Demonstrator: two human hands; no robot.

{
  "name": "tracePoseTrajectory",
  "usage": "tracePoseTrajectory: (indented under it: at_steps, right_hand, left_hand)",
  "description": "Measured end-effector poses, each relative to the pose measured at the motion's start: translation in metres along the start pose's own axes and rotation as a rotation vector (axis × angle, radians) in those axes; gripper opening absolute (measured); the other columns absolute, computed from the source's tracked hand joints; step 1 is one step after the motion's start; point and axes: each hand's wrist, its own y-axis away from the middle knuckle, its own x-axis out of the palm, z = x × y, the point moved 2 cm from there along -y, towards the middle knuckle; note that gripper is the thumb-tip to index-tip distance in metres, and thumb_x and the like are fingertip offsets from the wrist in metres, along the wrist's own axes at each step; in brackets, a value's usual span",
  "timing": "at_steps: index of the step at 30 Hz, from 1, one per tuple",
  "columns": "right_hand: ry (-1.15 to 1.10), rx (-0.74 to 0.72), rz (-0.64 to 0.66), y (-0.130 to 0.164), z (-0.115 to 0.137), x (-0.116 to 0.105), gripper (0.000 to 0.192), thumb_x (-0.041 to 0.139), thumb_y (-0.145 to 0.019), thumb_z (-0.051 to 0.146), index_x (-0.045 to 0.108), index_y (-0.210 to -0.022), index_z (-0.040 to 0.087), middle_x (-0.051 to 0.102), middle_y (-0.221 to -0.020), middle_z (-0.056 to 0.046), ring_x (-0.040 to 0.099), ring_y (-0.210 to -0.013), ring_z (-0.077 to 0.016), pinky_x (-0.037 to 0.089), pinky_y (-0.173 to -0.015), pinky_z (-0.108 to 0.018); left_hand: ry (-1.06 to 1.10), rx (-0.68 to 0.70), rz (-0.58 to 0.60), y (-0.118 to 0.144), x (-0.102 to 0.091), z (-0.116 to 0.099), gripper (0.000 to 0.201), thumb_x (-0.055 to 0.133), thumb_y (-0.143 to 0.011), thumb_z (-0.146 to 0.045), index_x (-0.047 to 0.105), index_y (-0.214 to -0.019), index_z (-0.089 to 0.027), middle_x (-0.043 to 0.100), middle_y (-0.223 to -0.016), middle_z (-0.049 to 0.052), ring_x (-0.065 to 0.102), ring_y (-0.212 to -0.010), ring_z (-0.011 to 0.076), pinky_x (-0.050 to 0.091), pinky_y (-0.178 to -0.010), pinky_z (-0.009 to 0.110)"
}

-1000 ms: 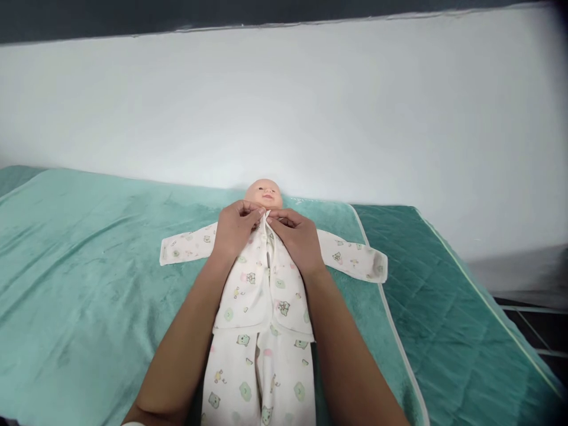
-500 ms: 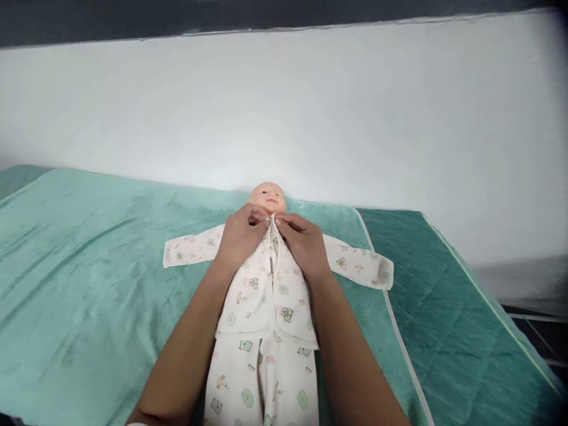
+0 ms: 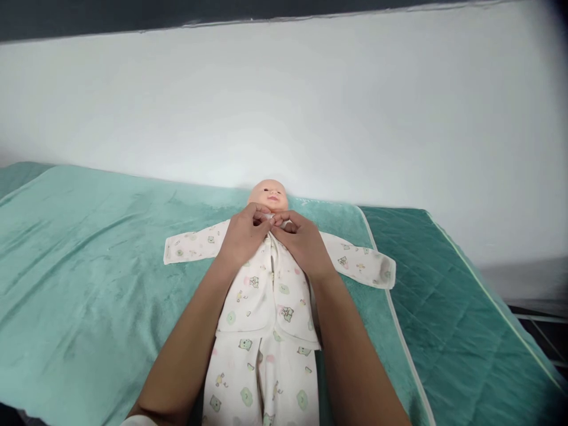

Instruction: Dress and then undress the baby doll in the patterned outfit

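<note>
A baby doll [image 3: 268, 194] lies on its back, its head toward the wall, dressed in a white printed jacket [image 3: 252, 296] and matching trousers [image 3: 235, 378]. At the doll's neck, my left hand [image 3: 245, 234] pinches one front edge of the jacket near the collar. My right hand [image 3: 302, 239] grips the opposite edge, its fingertips touching those of my left hand. Below my hands the jacket front hangs slightly parted down the middle. Both sleeves stretch out sideways. Whatever fastener is at the collar is hidden by my fingers.
Under the doll spreads a light green blanket [image 3: 89, 284] with a pale border. A darker green quilted cover [image 3: 444, 296] shows beneath it on the right. Behind the bed rises a white wall [image 3: 284, 106] with a dark band on top.
My right hand's fingers have closed in against my left fingertips, bringing the two collar edges together. The view has shifted slightly.
</note>
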Motion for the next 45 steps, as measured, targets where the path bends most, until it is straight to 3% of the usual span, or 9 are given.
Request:
tracePoseTrajectory:
  at_steps: [11,16,19,24,28,31,36,41,45]
  right_hand:
    - [0.132,0.018,0.031,0.003,0.005,-0.002,0.019,0.067,-0.079,0.037,0.065,-0.093,0.023,0.066,-0.087,0.001,0.051,-0.067,-0.0139,0.039,-0.065,-0.029]
    - [0.114,0.007,-0.004,0.004,0.004,-0.005,0.014,0.063,-0.083,0.036,0.065,-0.084,0.023,0.064,-0.078,0.001,0.055,-0.071,-0.0164,0.04,-0.067,-0.03]
    - [0.157,-0.067,-0.043,0.005,0.005,-0.005,0.016,0.057,-0.087,0.034,0.067,-0.079,0.023,0.062,-0.073,0.001,0.053,-0.067,-0.0163,0.04,-0.067,-0.031]
    - [0.222,-0.205,-0.057,0.006,0.006,-0.003,0.016,0.058,-0.085,0.028,0.071,-0.077,0.023,0.066,-0.082,0.0,0.056,-0.073,-0.0165,0.042,-0.071,-0.031]
    - [0.2,-0.178,-0.078,0.005,0.007,-0.005,0.02,0.058,-0.087,0.03,0.076,-0.082,0.026,0.07,-0.089,-0.001,0.061,-0.082,-0.0182,0.044,-0.079,-0.033]
    - [0.147,-0.126,0.016,0.012,0.014,-0.008,0.024,0.056,-0.09,0.038,0.077,-0.089,0.026,0.072,-0.092,-0.001,0.063,-0.088,-0.0201,0.044,-0.081,-0.034]
    - [0.184,0.061,0.077,0.043,0.026,-0.01,0.032,0.062,-0.086,0.049,0.067,-0.107,0.025,0.068,-0.088,0.0,0.058,-0.073,-0.0183,0.043,-0.068,-0.032]
    - [0.339,0.067,-0.035,0.066,0.028,-0.001,0.022,0.064,-0.082,0.042,0.059,-0.092,0.023,0.067,-0.085,-0.001,0.059,-0.071,-0.0186,0.044,-0.07,-0.034]
    - [0.281,0.079,-0.088,0.065,0.021,0.002,0.02,0.057,-0.088,0.041,0.061,-0.084,0.022,0.067,-0.076,-0.001,0.059,-0.071,-0.0193,0.042,-0.069,-0.033]
  left_hand:
    - [0.001,-0.034,0.063,0.002,-0.004,0.003,0.02,0.055,-0.084,-0.015,0.066,-0.1,-0.022,0.072,-0.095,0.002,0.067,-0.088,0.0164,0.049,-0.078,0.028]
    - [-0.102,-0.018,0.096,0.008,-0.01,-0.002,0.024,0.054,-0.088,-0.022,0.071,-0.105,-0.025,0.068,-0.08,0.0,0.061,-0.073,0.0156,0.046,-0.069,0.028]
    - [-0.165,0.044,0.092,0.01,-0.013,-0.005,0.029,0.052,-0.089,-0.02,0.075,-0.105,-0.025,0.068,-0.083,0.002,0.061,-0.076,0.0163,0.049,-0.078,0.03]
    - [-0.242,0.124,0.07,0.011,-0.012,-0.005,0.028,0.051,-0.092,-0.023,0.077,-0.101,-0.026,0.068,-0.095,0.003,0.064,-0.091,0.019,0.048,-0.089,0.032]
    - [-0.257,0.124,0.039,0.015,-0.008,-0.005,0.031,0.046,-0.095,-0.022,0.076,-0.102,-0.025,0.068,-0.099,0.004,0.063,-0.098,0.0193,0.046,-0.091,0.032]
    - [-0.198,0.108,-0.047,0.022,-0.008,-0.005,0.026,0.049,-0.094,-0.023,0.073,-0.104,-0.023,0.068,-0.102,0.004,0.062,-0.097,0.0181,0.046,-0.09,0.03]
    - [-0.111,0.104,-0.054,0.038,-0.009,-0.007,0.017,0.05,-0.094,-0.025,0.066,-0.089,-0.022,0.068,-0.093,0.001,0.06,-0.084,0.0153,0.045,-0.079,0.027]
    - [-0.146,0.159,-0.104,0.053,-0.003,-0.006,0.014,0.053,-0.094,-0.024,0.061,-0.083,-0.02,0.061,-0.088,0.0,0.053,-0.078,0.0128,0.041,-0.075,0.027]
    - [-0.1,0.168,-0.09,0.059,0.0,0.001,0.009,0.061,-0.09,-0.027,0.061,-0.085,-0.02,0.059,-0.09,0.0,0.048,-0.072,0.0111,0.04,-0.072,0.026]
